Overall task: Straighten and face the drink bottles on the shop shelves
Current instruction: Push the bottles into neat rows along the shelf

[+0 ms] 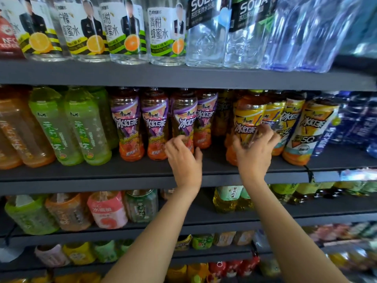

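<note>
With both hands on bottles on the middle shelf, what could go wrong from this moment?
1. The right hand grips a yellow-label tea bottle packed tight against its neighbours; turning it may twist or tip the next one.
2. The left hand holds a purple-label tea bottle near the shelf edge; a pull forward may drop it.
3. A gap lies between the two groups, so a pushed bottle could fall sideways into it.

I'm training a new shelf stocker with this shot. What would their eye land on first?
Probably the two bare hands on the second shelf: the left hand grips a purple-labelled iced tea bottle, and the right hand holds a yellow-labelled iced tea bottle. Next, the gap of dark shelf between those two bottles, and the clear honey-water bottles lined up on the shelf above.
</note>
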